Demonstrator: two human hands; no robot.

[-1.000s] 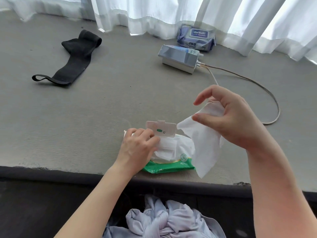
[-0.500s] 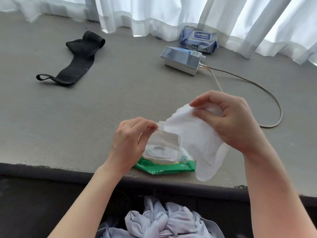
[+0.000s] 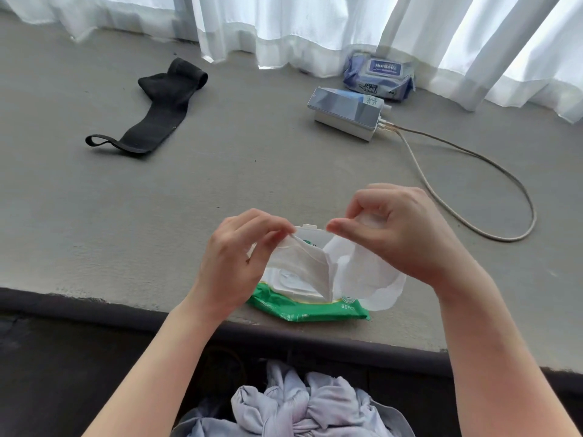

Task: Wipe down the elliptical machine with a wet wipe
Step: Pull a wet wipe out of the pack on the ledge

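A white wet wipe (image 3: pixel 353 272) hangs between both hands above a green wipe pack (image 3: pixel 303 307) whose white flip lid (image 3: pixel 310 231) stands open. My left hand (image 3: pixel 233 266) pinches the wipe's left edge between thumb and fingers. My right hand (image 3: pixel 400 234) pinches its right part, with the cloth draping down below the palm. The pack lies near the front edge of a grey ledge (image 3: pixel 126 216). No elliptical machine is in view.
On the ledge lie a black strap (image 3: pixel 157 115) at the back left, a silver box (image 3: pixel 347 113) with a cable (image 3: pixel 492 190) looping right, and a blue wipe pack (image 3: pixel 380 75) by white curtains (image 3: pixel 315 23). A dark rim (image 3: pixel 94 307) borders the ledge; bunched lilac cloth (image 3: pixel 299 408) sits below.
My left hand left the pack and its lid and took hold of the wipe's left edge. My right hand came lower and closer, so the wipe is now spread between both hands.
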